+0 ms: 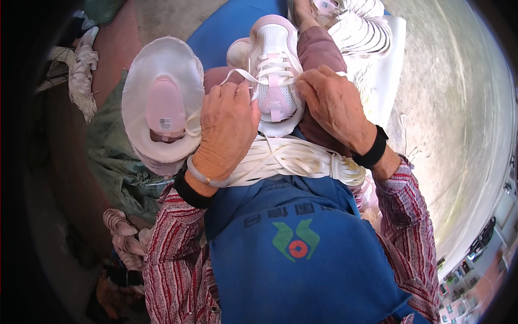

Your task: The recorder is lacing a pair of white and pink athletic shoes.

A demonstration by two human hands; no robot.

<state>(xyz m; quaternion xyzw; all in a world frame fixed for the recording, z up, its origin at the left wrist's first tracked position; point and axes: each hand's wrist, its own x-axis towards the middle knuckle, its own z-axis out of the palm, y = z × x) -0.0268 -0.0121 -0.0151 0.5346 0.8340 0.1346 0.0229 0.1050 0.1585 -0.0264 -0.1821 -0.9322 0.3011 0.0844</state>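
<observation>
A pink-and-white sneaker [274, 75] sits at upper centre on the blue apron [302, 259]; the left hand [226, 129] and right hand [334, 105] each pinch its white lace [243, 75] closed; a bundle of white laces [297, 159] lies just below; grey concrete floor [458, 108] fills the right; a green sack [113, 156] lies at left.

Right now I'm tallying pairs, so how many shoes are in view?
3: one shoe on the lap between both hands, one sole-up shoe to its left, and one partly cut off shoe at the top edge. Others may be hidden.
</observation>
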